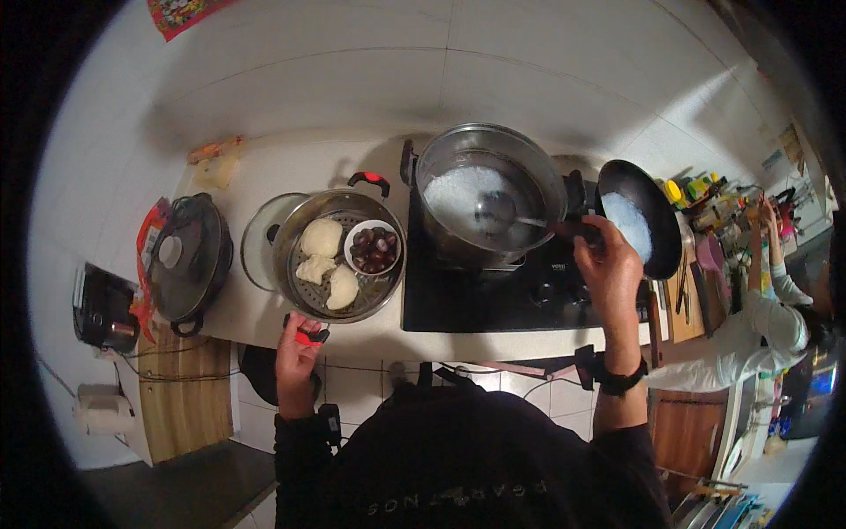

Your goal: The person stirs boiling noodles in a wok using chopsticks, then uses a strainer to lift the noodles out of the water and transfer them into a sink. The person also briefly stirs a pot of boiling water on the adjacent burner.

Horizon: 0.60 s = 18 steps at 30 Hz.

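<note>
My left hand (295, 364) grips the near red-and-black handle (310, 338) of a metal steamer basket (316, 312). Inside it lie pale buns (322, 238), one of them torn-looking, and a small white bowl (348, 254) of dark brown chestnut-like pieces (375, 250). In my right hand (615, 268) is the dark handle of a ladle (529, 221), whose round head is inside a deep metal pot (489, 244). Liquid (462, 192) with a bright reflection shows in this pot, which stands on the black cooktop (462, 301).
A glass lid (254, 251) lies partly under the basket's left side. Farther left are a lidded dark pan (192, 264) and a black appliance (106, 307). A black wok (664, 228) sits right of the pot. Another person (760, 317) works at the far right.
</note>
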### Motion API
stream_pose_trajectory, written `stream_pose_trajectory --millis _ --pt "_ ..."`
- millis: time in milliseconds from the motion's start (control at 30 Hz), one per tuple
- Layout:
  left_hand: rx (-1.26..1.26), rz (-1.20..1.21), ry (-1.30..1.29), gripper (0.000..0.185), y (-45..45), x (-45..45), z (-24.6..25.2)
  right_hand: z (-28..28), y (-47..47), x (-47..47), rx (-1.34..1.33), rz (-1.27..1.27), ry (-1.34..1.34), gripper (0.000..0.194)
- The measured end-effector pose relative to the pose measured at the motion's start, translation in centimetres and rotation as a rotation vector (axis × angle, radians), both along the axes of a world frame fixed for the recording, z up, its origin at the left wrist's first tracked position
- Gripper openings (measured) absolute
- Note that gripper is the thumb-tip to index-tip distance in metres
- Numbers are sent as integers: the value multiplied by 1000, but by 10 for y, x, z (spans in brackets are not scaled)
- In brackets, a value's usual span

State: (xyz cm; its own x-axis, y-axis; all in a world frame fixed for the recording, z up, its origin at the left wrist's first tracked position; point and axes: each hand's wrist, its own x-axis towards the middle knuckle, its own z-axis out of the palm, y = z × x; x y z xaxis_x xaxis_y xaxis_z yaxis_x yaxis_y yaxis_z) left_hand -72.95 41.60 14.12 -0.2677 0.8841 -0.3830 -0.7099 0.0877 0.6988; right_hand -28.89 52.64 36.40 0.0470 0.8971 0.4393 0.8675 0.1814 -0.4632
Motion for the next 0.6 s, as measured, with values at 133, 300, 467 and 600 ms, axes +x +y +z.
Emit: stream_pose_trajectory --millis 133,300,467,600 --pt "-9 19 -149 19 23 -4 -9 -26 10 -18 19 21 57 30" --pt "10 172 -21 28 24 -1 -9 -48 25 -25 38 108 396 31" --pt "-18 237 80 29 24 7 -3 -56 43 -18 -146 21 604 45" --pt "124 158 9 24 16 -5 -9 -62 58 -13 -356 -66 709 57"
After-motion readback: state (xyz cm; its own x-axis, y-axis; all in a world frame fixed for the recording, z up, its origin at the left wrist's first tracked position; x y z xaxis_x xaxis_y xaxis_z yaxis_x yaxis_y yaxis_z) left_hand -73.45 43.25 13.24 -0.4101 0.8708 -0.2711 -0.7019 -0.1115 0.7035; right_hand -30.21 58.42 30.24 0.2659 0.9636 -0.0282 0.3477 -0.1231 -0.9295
